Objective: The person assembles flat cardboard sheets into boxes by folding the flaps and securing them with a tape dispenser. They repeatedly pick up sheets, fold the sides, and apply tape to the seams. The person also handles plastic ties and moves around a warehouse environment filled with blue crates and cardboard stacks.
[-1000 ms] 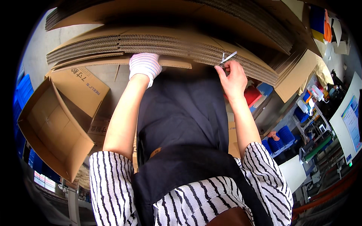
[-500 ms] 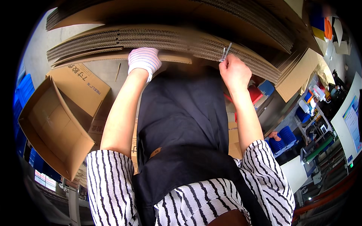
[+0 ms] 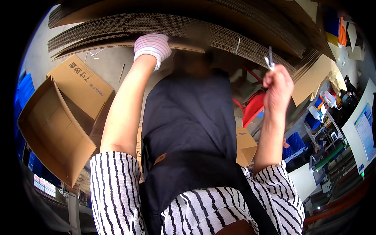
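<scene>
A bundle of flattened cardboard cartons (image 3: 156,24) lies across the top, its corrugated edges facing me. My left hand (image 3: 152,49), in a pink-and-white striped glove, is closed at its front edge, over a lower cardboard sheet (image 3: 184,47). The fingertips are hidden. My bare right hand (image 3: 279,87) is raised near the bundle's right end, fingers pinched on a thin white plastic strap (image 3: 269,60) whose loose end sticks up. To the left of that hand, a short white strap (image 3: 237,45) crosses the carton edges.
An open cardboard box (image 3: 55,131) and a closed carton (image 3: 80,86) stand at left, beside blue crates (image 3: 26,102). A red stool-like object (image 3: 253,105) is below my right hand. Another carton (image 3: 246,145) sits at right. Further right are blue reels (image 3: 294,144) and a workbench.
My right hand has moved right and slightly toward me, drawing the strap away from the bundle's edge. My left hand has shifted slightly up with the cartons.
</scene>
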Tool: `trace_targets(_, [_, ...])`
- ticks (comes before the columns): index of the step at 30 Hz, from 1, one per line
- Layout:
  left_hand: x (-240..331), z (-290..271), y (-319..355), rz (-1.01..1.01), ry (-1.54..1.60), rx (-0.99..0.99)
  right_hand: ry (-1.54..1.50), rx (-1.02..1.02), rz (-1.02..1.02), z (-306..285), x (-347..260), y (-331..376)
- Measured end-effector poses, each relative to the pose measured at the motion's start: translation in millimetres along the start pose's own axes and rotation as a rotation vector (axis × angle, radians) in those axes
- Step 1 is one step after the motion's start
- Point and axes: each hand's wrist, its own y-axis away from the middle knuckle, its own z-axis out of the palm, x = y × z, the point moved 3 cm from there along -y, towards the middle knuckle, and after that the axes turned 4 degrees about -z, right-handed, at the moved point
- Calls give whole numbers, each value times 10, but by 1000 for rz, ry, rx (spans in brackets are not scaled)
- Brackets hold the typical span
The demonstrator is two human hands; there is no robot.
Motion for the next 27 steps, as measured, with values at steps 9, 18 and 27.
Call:
trace_targets(9, [-67, -319, -224, -34, -8, -2, -808, -267, -398, -656, -1218, 876])
trace_targets(18, [-24, -358, -256, -40, -46, 5, -493, 390, -852, -2532, -1941, 1239])
trace_targets(27, [-28, -363, -220, -44, -51, 33, 1265, -284, -1034, -363, -466, 480])
